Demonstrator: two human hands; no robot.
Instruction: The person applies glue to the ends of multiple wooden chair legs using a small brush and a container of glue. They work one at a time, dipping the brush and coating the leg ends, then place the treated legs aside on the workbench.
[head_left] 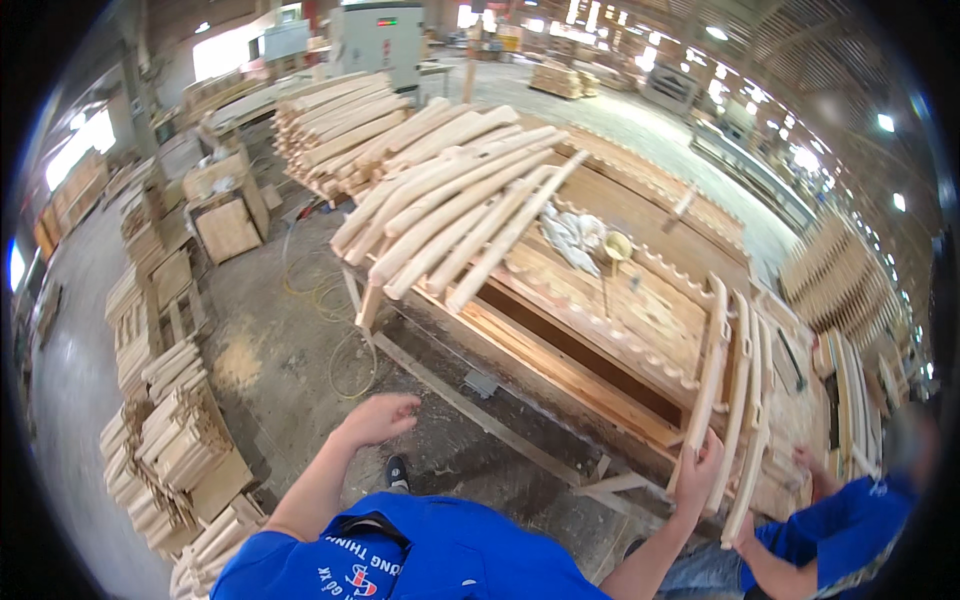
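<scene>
My left hand (380, 420) hangs in the air over the floor, in front of the wooden workbench, with loosely bent fingers and nothing in it. My right hand (697, 472) is closed round the near end of a curved wooden slat (711, 365), which lies across the right part of the bench. Beside it to the right lie more curved slats (740, 375) of the same pale wood. On the bench's left half rests a row of long curved wooden pieces (470, 205). Between the two groups runs a notched wooden rack (600, 335).
At the right a co-worker in a blue shirt (850, 530) has hands at the slats' near ends. A glue-coloured cup (617, 246) and white cloth (572, 238) lie on the bench. Stacks of wood (165, 450) line the left. A yellow hose (350, 365) lies on the floor.
</scene>
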